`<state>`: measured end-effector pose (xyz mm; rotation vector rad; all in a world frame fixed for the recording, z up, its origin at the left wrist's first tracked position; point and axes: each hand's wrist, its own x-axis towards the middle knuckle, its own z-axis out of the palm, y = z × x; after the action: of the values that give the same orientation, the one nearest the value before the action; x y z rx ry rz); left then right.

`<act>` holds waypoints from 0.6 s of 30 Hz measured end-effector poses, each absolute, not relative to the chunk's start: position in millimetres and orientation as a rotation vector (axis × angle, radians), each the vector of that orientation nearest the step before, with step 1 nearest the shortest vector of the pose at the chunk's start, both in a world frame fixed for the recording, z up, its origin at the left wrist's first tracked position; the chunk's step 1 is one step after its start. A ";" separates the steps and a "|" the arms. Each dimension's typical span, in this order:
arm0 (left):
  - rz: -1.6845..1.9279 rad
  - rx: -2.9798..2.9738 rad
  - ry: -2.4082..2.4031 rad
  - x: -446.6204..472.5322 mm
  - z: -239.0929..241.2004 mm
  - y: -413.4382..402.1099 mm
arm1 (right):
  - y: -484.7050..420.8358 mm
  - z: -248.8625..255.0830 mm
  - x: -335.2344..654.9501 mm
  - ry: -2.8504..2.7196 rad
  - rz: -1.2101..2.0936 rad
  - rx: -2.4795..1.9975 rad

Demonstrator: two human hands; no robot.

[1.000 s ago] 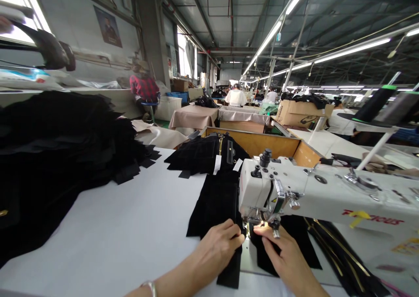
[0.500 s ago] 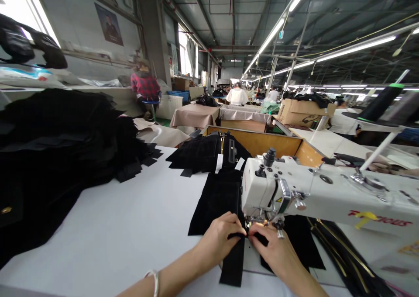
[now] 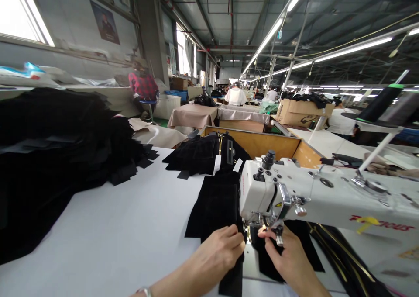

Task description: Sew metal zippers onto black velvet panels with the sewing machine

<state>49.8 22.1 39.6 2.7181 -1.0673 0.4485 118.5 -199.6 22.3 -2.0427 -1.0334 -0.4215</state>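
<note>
A black fabric piece point(image 3: 212, 205) lies flat under the head of a white sewing machine point(image 3: 258, 188), its edge along the needle area. The curled fingers of my left hand point(image 3: 224, 251) grip its edge, in front of the needle. A dark strip point(image 3: 231, 279) hangs toward me below that hand. Right of the needle, my right hand point(image 3: 288, 251) has thumb and index finger drawn together at the black fabric point(image 3: 265, 262) beside the presser foot. The machine's metal parts partly cover these fingertips.
A tall heap of black pieces point(image 3: 65, 135) fills the left of the white table point(image 3: 121, 227). Black pieces with gold zippers point(image 3: 340, 253) lie at the right. Behind stand a wooden bin point(image 3: 271, 144), a thread cone point(image 3: 381, 102), and seated people point(image 3: 235, 96).
My hands have moved apart at the needle: the left slightly left and toward me, the right to the right. The view has shifted slightly.
</note>
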 end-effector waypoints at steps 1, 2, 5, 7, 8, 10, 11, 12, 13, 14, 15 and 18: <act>0.447 2.718 -1.063 50.0 38.4 22.1 | -198.3 23.2 117.6 -1.041 -0.420 -2.044; 0.453 2.710 -1.063 50.6 36.6 22.3 | -196.9 24.1 116.6 -1.054 -0.416 -2.042; 0.482 2.667 -1.074 53.2 29.2 23.4 | -194.0 26.6 113.4 -1.098 -0.401 -2.028; 0.489 2.652 -1.052 54.4 24.9 23.9 | -193.5 28.3 111.6 -1.153 -0.408 -2.022; 0.483 2.646 -1.029 54.7 23.4 24.0 | -193.4 28.7 111.1 -1.180 -0.413 -2.028; 0.477 2.629 -0.981 54.7 21.8 24.2 | -193.4 27.9 111.0 -1.221 -0.421 -2.053; 0.474 2.616 -0.964 54.6 21.5 24.3 | -193.4 26.5 111.4 -1.227 -0.429 -2.064; 0.470 2.600 -0.949 54.5 21.5 24.4 | -193.2 24.4 112.2 -1.225 -0.436 -2.074; 0.466 2.582 -0.933 54.3 21.5 24.6 | -193.0 21.9 113.1 -1.218 -0.443 -2.085; 0.461 2.556 -0.910 54.2 21.5 24.7 | -192.7 19.1 114.2 -1.211 -0.447 -2.094; 0.454 2.521 -0.880 54.3 21.3 24.8 | -192.3 16.5 115.2 -1.203 -0.446 -2.104; 0.447 2.418 -0.783 55.2 19.2 24.9 | -190.6 11.9 117.1 -1.178 -0.430 -2.129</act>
<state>55.2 24.9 19.2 2.4182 -0.7826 0.4474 117.1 -190.6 11.9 -2.1290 -1.1778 -0.4297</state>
